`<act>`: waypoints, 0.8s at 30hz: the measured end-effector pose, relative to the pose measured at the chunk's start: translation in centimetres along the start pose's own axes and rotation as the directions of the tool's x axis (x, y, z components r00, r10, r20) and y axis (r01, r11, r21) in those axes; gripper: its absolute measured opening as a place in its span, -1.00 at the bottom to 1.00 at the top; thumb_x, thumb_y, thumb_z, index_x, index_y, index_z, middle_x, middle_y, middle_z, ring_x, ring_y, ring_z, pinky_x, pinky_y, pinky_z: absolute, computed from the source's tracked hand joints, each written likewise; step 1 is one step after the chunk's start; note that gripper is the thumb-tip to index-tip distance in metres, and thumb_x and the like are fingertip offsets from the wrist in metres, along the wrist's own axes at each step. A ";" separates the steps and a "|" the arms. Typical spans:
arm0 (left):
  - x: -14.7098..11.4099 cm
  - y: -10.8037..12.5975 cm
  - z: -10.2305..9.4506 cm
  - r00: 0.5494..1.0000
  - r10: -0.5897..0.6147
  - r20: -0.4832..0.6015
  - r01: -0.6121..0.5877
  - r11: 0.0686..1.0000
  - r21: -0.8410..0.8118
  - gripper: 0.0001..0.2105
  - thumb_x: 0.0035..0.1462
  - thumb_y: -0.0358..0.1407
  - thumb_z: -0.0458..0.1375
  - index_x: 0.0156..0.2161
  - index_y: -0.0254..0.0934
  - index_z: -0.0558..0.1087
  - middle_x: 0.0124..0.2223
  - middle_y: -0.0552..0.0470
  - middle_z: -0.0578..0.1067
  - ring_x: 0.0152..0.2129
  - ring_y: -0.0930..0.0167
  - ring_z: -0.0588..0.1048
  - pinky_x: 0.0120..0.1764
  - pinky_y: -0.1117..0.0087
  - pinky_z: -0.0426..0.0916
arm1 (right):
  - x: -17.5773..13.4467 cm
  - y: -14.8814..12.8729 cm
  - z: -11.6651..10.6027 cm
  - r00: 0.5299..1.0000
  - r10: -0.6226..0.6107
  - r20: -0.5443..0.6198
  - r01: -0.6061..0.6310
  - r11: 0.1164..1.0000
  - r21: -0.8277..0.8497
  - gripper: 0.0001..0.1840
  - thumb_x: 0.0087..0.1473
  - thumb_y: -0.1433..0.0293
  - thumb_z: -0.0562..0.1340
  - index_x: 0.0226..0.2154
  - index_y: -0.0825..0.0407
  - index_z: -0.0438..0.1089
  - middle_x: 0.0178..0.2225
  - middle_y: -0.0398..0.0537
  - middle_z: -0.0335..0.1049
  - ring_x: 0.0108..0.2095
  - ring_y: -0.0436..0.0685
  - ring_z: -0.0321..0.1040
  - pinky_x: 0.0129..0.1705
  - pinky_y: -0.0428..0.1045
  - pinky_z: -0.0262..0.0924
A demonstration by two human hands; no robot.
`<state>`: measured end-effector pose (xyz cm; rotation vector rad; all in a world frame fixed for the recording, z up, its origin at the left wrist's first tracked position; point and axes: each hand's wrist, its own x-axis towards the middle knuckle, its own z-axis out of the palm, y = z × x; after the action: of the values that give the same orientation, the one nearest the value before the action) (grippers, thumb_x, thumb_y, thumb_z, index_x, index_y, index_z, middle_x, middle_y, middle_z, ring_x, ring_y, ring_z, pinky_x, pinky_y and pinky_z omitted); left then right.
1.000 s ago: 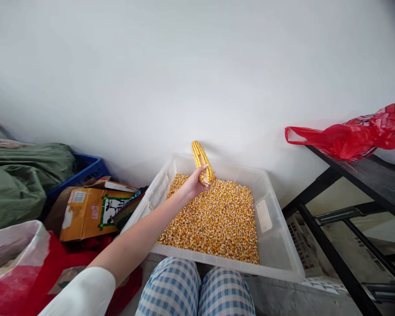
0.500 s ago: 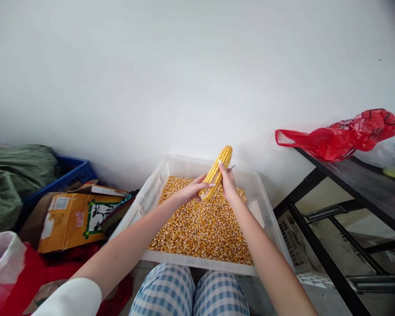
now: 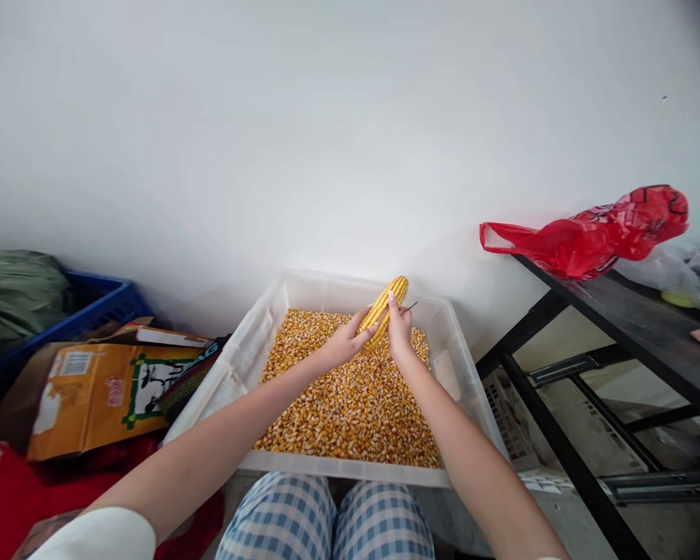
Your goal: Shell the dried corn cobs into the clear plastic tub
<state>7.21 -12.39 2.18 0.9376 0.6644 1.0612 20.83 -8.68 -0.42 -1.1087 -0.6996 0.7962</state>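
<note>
An ear of corn (image 3: 383, 305) with yellow kernels is held at a slant above a translucent plastic tub (image 3: 350, 467). My left hand (image 3: 346, 342) is closed around its lower end. Against the right side of the ear, my right hand (image 3: 399, 327) is closed, with its thumb pressed along the kernels. A thin dark rod (image 3: 411, 307) sticks out of my right hand; its other end is hidden. Below both hands, loose corn kernels (image 3: 344, 412) spread across the tub. A gap between kernel rows shows near my right thumb.
A black-framed table (image 3: 635, 327) stands at the right, a red plastic bag (image 3: 595, 237) on it. At the left lie an orange cardboard box (image 3: 102, 397) and a blue crate (image 3: 102, 307). A white wall (image 3: 327, 140) rises behind the tub.
The upper end of the ear has dipped and leans further over to the right. Both hands stay on it. The view has shifted slightly, so the surroundings sit further left.
</note>
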 end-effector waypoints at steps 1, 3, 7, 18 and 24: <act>0.1 -0.2 -0.1 0.997 0.067 0.027 -0.069 0.995 0.077 -0.58 -0.18 -0.45 0.27 -0.11 -0.21 0.46 -0.06 0.01 0.47 -0.12 0.33 0.40 -0.24 0.55 0.34 | 0.0 0.1 0.0 1.000 -0.010 -0.018 0.010 1.000 -0.025 -0.52 -0.17 0.00 0.24 -0.46 -0.02 0.05 -0.52 -0.22 0.21 -0.49 0.00 0.23 -0.42 -0.10 0.17; 0.3 -0.7 -0.4 0.983 0.154 0.099 -0.176 0.943 0.282 -0.57 -0.14 -0.37 0.27 -0.07 -0.19 0.43 -0.11 0.01 0.48 -0.17 0.34 0.42 -0.28 0.54 0.36 | -0.1 0.2 -0.1 0.999 -0.026 -0.034 0.023 0.996 -0.089 -0.52 -0.15 -0.02 0.21 -0.47 -0.03 0.03 -0.52 -0.20 0.22 -0.48 0.02 0.24 -0.43 -0.09 0.17; 0.5 -1.2 -0.7 0.994 0.096 0.046 -0.106 0.874 0.474 -0.51 -0.05 -0.18 0.23 0.03 -0.18 0.33 -0.31 0.01 0.48 -0.48 0.40 0.43 -0.60 0.56 0.29 | -0.6 0.5 -0.2 0.999 -0.042 -0.012 0.039 0.981 -0.193 -0.52 -0.12 -0.05 0.18 -0.46 -0.02 0.05 -0.52 -0.17 0.24 -0.47 0.04 0.24 -0.44 -0.09 0.14; 0.4 0.1 -0.2 0.983 -0.180 0.047 0.124 0.821 0.558 -0.38 -0.01 -0.28 -0.02 0.22 -0.17 0.04 0.01 -0.10 0.35 -0.32 0.29 0.44 -0.63 0.51 0.29 | -1.0 -0.1 0.0 0.994 -0.086 0.066 0.103 0.942 -0.321 -0.53 -0.05 -0.04 0.13 -0.44 -0.01 0.02 -0.53 -0.24 0.12 -0.51 -0.02 0.14 -0.44 -0.12 0.07; 1.2 -0.7 -0.9 0.989 -0.144 -0.025 0.136 0.845 0.518 -0.32 -0.24 -0.40 -0.06 0.14 -0.22 0.17 -0.14 -0.03 0.41 -0.35 0.37 0.37 -0.60 0.55 0.17 | -1.3 0.0 0.0 0.980 -0.128 0.149 0.175 0.914 -0.366 -0.52 -0.07 -0.03 0.16 -0.45 -0.02 -0.02 -0.55 -0.27 0.07 -0.54 -0.04 0.09 -0.48 -0.13 0.04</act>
<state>7.16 -11.11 1.12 1.3381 1.0213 0.7496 20.13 -9.76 -0.57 -1.3396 -1.0622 0.6118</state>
